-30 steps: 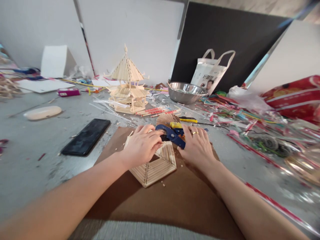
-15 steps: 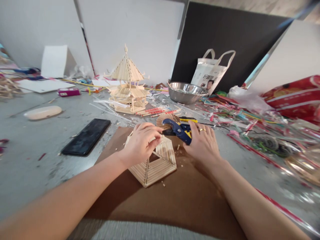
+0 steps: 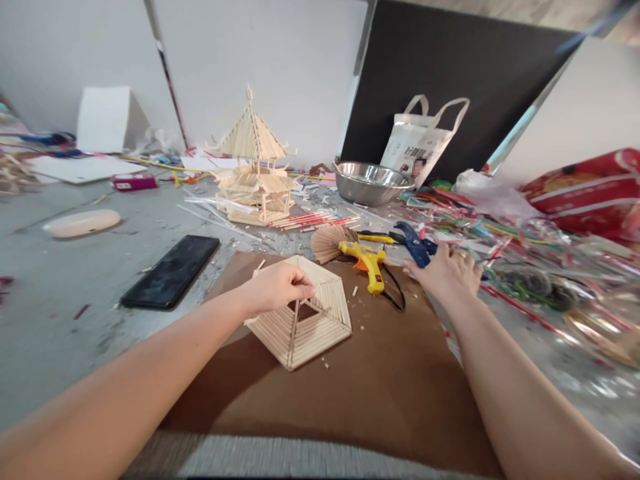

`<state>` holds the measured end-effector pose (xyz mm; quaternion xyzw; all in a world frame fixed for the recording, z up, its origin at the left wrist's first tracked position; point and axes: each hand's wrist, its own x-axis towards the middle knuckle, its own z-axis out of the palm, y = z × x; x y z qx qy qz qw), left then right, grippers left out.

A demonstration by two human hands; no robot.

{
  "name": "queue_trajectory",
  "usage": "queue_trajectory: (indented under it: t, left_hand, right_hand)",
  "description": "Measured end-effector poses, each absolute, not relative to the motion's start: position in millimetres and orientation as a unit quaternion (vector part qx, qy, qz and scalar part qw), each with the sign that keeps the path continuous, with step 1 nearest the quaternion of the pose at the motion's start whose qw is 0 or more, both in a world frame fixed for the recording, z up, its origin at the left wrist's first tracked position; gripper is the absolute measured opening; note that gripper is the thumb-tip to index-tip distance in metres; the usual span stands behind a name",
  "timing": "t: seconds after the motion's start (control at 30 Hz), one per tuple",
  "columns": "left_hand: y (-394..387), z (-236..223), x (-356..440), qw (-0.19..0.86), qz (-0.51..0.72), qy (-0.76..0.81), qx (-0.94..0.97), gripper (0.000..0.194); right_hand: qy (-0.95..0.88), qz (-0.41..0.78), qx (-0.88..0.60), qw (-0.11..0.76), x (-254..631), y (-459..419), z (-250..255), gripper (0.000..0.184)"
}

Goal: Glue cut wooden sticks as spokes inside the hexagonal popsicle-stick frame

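Note:
A six-sided frame of thin wooden sticks (image 3: 320,343), with a hole at its centre, lies on a brown board (image 3: 360,400). My left hand (image 3: 280,285) is over its left part, thumb and fingers pinched together near the hole. Whatever they hold is too small or hidden. To the right, my right hand (image 3: 450,273) grips the blue hand cutters (image 3: 416,245), whose handles are mostly covered by the fingers. Between the hands lies a yellow glue gun (image 3: 369,261) with a black cord. Small stick offcuts (image 3: 355,291) are scattered beside the frame.
A stick-built pagoda (image 3: 255,167) stands behind the board, with red-tipped sticks (image 3: 315,220) beside it. A phone (image 3: 171,272) and white oval case (image 3: 83,223) lie left. Behind are a metal bowl (image 3: 373,183) and white bag (image 3: 417,143); clutter covers the right side.
My right hand has moved right with the blue cutters, bringing the yellow glue gun into full view. My left hand's fingers have drawn down into a pinch near the frame's hole.

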<state>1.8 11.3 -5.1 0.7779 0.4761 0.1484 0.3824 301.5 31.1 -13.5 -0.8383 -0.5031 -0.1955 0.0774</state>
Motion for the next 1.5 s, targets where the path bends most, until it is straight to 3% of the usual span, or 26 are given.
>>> queue_trajectory:
  t: [0.27, 0.6, 1.1, 1.27, 1.5]
  left_hand:
    - [15, -7, 2, 0.335, 0.028, 0.494, 0.802, 0.027]
    - [15, -11, 8, 0.273, 0.003, 0.496, 0.825, 0.03]
    - [12, -10, 10, 0.28, -0.015, 0.483, 0.829, 0.029]
    - [14, -8, 8, 0.284, -0.036, 0.474, 0.832, 0.029]
    - [13, -3, 8, 0.282, -0.062, 0.459, 0.84, 0.029]
  right_hand:
    - [-0.508, -0.141, -0.849, 0.031, 310, 36, -26, 0.082]
    - [-0.532, -0.114, -0.838, 0.04, 315, 34, -26, 0.082]
    - [-0.496, -0.084, -0.864, -0.001, 319, 38, -28, 0.094]
    - [-0.484, -0.065, -0.872, -0.001, 315, 39, -26, 0.09]
    - [-0.514, -0.112, -0.849, 0.041, 311, 37, -26, 0.07]
